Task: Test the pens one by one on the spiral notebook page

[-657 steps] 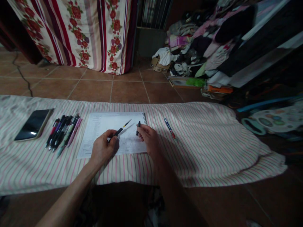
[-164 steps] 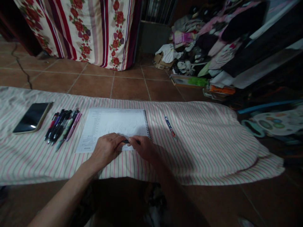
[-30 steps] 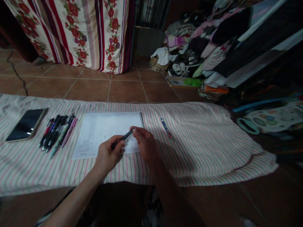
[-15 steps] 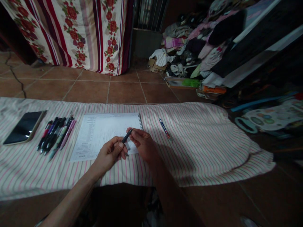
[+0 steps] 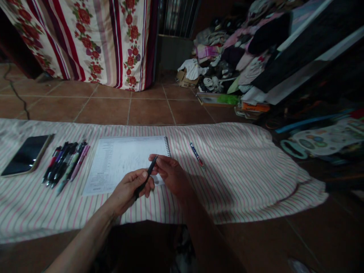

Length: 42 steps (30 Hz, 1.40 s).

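Observation:
Both hands hold one black pen [image 5: 146, 178] above the near edge of a spiral notebook [image 5: 122, 161]. My left hand [image 5: 129, 189] wraps its fingers round the pen's lower barrel. My right hand [image 5: 170, 176] pinches the pen's upper end, which points away and to the right. The notebook lies open on a striped cloth [image 5: 241, 170], its page printed with lines of text on the left and faint scribbles in the middle.
A row of several pens [image 5: 65, 163] lies left of the notebook, and a dark phone [image 5: 25, 155] lies further left. A blue and red pen [image 5: 196, 154] rests right of the notebook. Beyond the cloth are floor tiles, a floral curtain [image 5: 93, 41] and a clothes pile [image 5: 239, 57].
The pen has tilted more upright and come nearer to me; my left hand slid down and back along it, while my right hand stayed pinched on the upper end.

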Available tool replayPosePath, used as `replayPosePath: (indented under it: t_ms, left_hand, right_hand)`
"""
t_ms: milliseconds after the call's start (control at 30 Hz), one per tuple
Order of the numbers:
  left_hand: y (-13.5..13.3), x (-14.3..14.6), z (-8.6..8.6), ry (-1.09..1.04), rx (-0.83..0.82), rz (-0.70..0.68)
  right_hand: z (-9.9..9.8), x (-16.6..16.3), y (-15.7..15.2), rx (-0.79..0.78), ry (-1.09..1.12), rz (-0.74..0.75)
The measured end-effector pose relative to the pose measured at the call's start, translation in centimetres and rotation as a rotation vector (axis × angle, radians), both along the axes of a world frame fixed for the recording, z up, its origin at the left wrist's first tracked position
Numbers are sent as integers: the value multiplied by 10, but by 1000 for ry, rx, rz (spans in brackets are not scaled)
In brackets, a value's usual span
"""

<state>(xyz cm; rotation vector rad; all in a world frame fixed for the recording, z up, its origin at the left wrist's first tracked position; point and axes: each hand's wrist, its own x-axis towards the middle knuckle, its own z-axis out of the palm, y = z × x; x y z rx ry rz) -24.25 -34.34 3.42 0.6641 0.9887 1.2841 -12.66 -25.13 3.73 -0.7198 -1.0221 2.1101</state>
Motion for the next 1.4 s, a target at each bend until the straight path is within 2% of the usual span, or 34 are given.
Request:
replayPosePath:
  t_ms: [200,433,600,700,833,1067,1233,1400]
  left_hand:
    - [1,2,2,63,-19,9]
    - [1,7,8,202,-52,154]
    - [0,12,-3,243,-78,268]
    - [0,16,-12,272,-65,340]
    - [2,18,-16,324,-59,408]
    - [4,9,-16,717,2,538]
    - [2,8,-21,805,1,536]
    - [0,10,-17,930,48,544]
  right_hand:
    - [-1,0,0,22,-14,-3]
    - [-3,-4,-6,63,-50,-8]
    - [-7,-6,-10,54,-107,-41]
    - [-8,-7,-12,95,-177,-112]
    - [-13,-12,-13,119,-205,-167]
    - [-21,-21,-12,71,-47,-182]
    - [-20,-20,-13,59,-67,-193]
    - [-16,-19,-13,19,-66,-184]
